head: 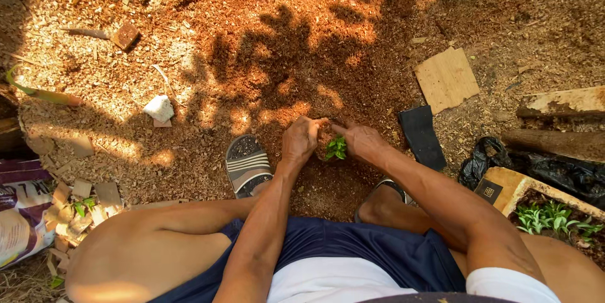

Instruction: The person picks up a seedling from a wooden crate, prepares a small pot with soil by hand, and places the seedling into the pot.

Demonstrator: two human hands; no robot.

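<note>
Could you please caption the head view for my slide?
Left hand and right hand cup a green seedling over sawdust-covered ground.

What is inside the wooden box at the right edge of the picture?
The wooden box holds dark soil with several small green seedlings. Its far right part runs out of the frame, and the soil hides the roots and the bottom.
</note>
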